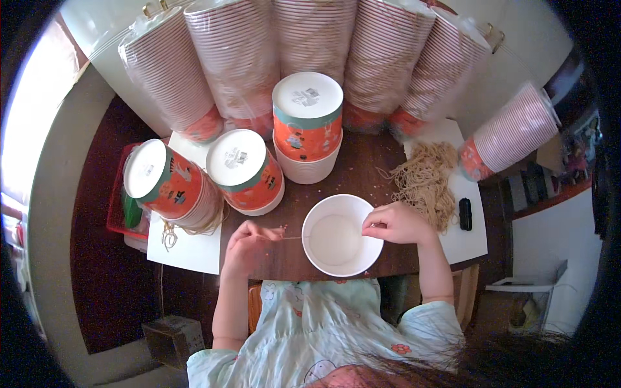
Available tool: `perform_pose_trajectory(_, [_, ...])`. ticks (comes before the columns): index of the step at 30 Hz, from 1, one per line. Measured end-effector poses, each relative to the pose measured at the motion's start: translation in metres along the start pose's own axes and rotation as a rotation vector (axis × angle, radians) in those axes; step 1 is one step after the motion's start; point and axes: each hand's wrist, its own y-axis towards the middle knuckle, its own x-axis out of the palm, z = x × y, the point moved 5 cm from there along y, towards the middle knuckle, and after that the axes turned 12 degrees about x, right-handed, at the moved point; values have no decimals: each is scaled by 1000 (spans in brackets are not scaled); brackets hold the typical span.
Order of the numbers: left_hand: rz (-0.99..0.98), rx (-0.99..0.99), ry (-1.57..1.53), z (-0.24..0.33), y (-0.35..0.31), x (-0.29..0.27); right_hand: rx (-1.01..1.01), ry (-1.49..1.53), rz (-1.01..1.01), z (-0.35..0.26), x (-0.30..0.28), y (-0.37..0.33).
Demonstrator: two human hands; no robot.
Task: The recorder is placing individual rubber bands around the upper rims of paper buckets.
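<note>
A white paper bucket (335, 249) stands upright on the table in front of me, its open mouth facing up. To its left, my left hand (246, 247) pinches a thin tan string (292, 238), which runs from the fingertips to the bucket's left side. My right hand (402, 224) reaches over the bucket's right rim with thumb and fingers pressed together; what they hold, if anything, is too small to make out. Beside that hand lies a tangled heap of tan strings (424, 184).
Upside-down orange printed buckets (249, 184) stand at left, one stack (169, 187) with strings around its base. A taller stack (308, 139) sits behind. Wrapped bucket stacks (310, 39) line the back. A black object (465, 214) lies on white board (475, 239) at right.
</note>
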Motion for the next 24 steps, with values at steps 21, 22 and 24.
perform_pose_trajectory(21, [-245, -301, 631, -33, 22, 46, -209, 182, 299, -39, 17, 53])
perform_pose_trajectory(22, [-217, -311, 561, -33, 21, 44, -226, 79, 158, -38, 27, 51])
perform_pose_trajectory(24, [-184, -321, 491, -34, 20, 41, -205, 76, 114, -41, 35, 47])
